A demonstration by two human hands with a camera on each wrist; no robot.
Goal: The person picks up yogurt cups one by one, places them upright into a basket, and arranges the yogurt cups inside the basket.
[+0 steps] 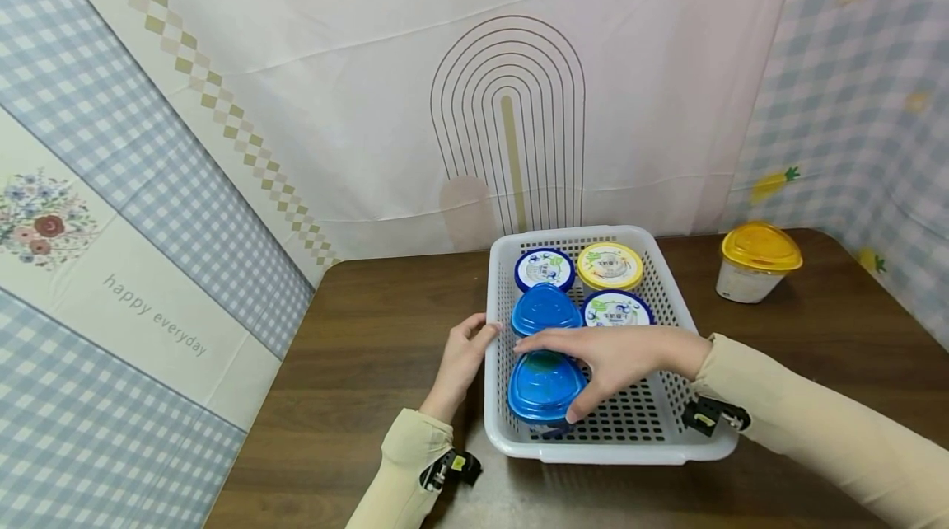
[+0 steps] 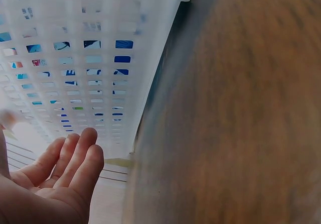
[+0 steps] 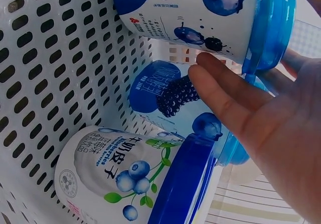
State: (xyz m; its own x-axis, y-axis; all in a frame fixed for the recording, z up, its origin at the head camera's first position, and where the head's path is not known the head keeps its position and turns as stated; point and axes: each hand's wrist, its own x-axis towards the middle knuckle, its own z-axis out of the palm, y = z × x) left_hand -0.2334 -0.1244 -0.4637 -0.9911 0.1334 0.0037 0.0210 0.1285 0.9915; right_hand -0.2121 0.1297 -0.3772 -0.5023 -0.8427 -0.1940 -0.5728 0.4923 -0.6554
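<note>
A white perforated plastic basket (image 1: 667, 414) stands on the table, with several lidded tubs inside. My right hand (image 1: 619, 356) spans a tub with a blue lid (image 1: 547, 387) at the basket's front left, thumb on its near right side and fingers behind it. The right wrist view shows blueberries on that tub's side (image 3: 200, 13); whether it is lifted cannot be told. Behind it is another blue-lidded tub (image 1: 546, 309). My left hand (image 1: 458, 362) is at the basket's left rim, thumb touching the edge. Its fingers (image 2: 85, 169) extend loosely beside the wall.
Farther back in the basket are a white-topped tub with a blue rim (image 1: 544, 269), a yellow-rimmed tub (image 1: 610, 265) and another blue-rimmed tub (image 1: 617, 309). A yellow-lidded tub (image 1: 756, 261) stands on the brown table (image 1: 356, 364) to the right. A cloth (image 1: 356, 100) hangs behind.
</note>
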